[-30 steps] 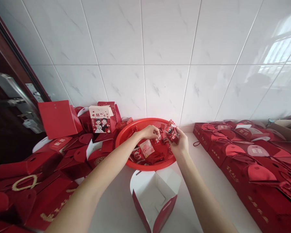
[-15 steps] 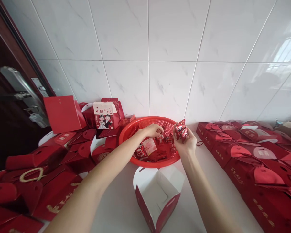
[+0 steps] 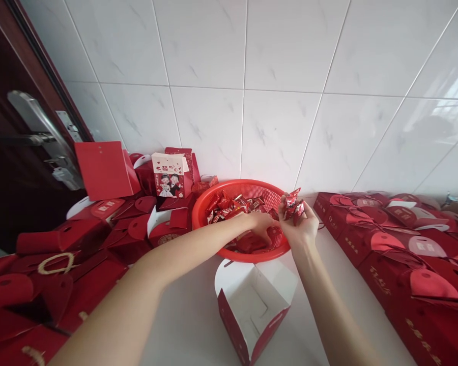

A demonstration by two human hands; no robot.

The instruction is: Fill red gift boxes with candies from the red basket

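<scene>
My left hand (image 3: 262,226) reaches down into a red plastic basket (image 3: 204,206) of wrapped candies (image 3: 229,206). Its thumb points downward, apart from the other fingers, and I see nothing gripped in it; some fingertips are hard to make out among the wrappers. Over the basket's right rim, my right hand (image 3: 301,226) is closed around shiny red wrapped candies (image 3: 292,203), palm turned up. In front of the basket stands an unfolded red gift box (image 3: 252,305), its white inside facing up and its flaps apart.
Many red gift boxes (image 3: 87,290) crowd the left side. A box with a cartoon couple (image 3: 170,175) stands behind them. Rows of closed red boxes (image 3: 389,264) line the right. Behind is a tiled wall (image 3: 206,122); a dark door with a metal handle (image 3: 41,122) is at left.
My left hand has moved right and lower in the basket, its fingers now spread wider. My right hand still holds its candies. The view has shifted slightly, and a pink-white packet is no longer visible.
</scene>
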